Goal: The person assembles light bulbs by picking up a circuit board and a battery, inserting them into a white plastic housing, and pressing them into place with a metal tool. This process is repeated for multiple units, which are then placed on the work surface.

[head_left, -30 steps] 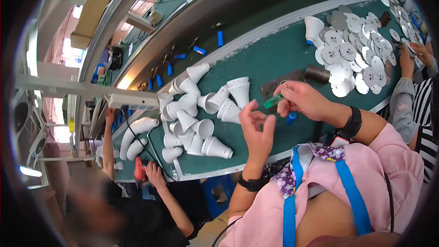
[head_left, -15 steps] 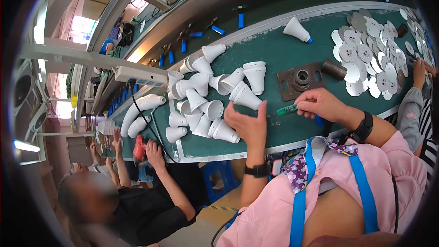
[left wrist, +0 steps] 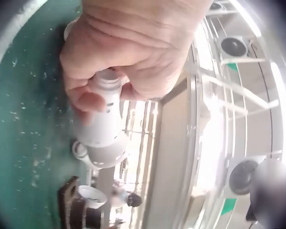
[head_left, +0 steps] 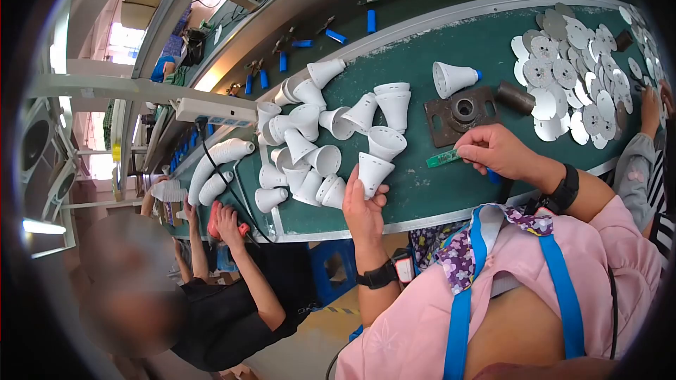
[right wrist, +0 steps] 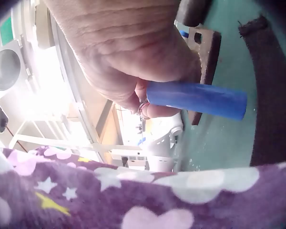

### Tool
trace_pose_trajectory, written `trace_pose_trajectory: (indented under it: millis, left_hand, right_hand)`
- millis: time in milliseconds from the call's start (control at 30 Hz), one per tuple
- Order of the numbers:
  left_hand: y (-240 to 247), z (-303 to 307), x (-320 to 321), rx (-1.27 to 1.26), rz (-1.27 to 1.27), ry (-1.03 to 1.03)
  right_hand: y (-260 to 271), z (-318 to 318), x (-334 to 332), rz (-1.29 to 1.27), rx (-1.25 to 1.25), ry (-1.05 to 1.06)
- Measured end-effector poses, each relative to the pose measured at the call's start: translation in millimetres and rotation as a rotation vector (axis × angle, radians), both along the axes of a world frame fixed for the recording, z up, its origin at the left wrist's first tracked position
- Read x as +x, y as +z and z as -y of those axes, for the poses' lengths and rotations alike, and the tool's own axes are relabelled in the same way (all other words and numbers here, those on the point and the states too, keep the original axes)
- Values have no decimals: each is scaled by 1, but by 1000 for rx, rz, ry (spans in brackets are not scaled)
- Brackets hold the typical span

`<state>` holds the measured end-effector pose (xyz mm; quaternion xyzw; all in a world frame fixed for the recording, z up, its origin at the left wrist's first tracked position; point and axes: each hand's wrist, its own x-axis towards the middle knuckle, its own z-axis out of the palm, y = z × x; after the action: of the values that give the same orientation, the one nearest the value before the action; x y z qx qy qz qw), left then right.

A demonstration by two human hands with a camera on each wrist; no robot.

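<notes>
My left hand (head_left: pixel 363 217) grips a white cone-shaped plastic housing (head_left: pixel 374 173), its wide slotted rim pointing up and away; in the left wrist view the fingers curl round the neck of the housing (left wrist: pixel 105 109). Just behind it lies another white cone (head_left: pixel 386 142). My right hand (head_left: pixel 498 149) pinches a small green circuit board (head_left: pixel 442 160) that sticks out to the left of the fingertips. In the right wrist view a blue cylinder (right wrist: pixel 195 99) extends from beneath that hand. Behind the right hand stands a brown metal fixture with a round ring (head_left: pixel 462 110).
More white cones (head_left: pixel 308 118) cluster left on the green bench (head_left: pixel 415 204). One blue-tipped cone (head_left: pixel 454 79) lies beyond the fixture, near a dark metal cylinder (head_left: pixel 515 97). Silver discs (head_left: pixel 563 70) pile at right. A neighbouring person's hand (head_left: pixel 229 225) is on a red tool (head_left: pixel 213 221).
My left hand, which held nothing, has moved to the cones and now grips one. The blue-tipped cone has rolled and turned toward the fixture. The right hand still pinches the board.
</notes>
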<state>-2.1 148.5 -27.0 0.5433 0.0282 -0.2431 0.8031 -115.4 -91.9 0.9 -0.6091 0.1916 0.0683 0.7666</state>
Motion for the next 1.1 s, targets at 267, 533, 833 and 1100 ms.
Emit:
trace_pose_trajectory:
  millis: [267, 533, 833, 1100]
  left_hand:
    - [11, 5, -36, 127, 192, 2]
    - [15, 32, -50, 220, 167, -316]
    - [13, 42, -49, 160, 287, -327]
    - [12, 41, -48, 181, 341, -385]
  right_hand:
    - [2, -9, 9, 13, -61, 51]
    - [5, -18, 17, -14, -48, 267]
    - [9, -13, 7, -56, 111, 210]
    - [2, -9, -1, -61, 298, 197]
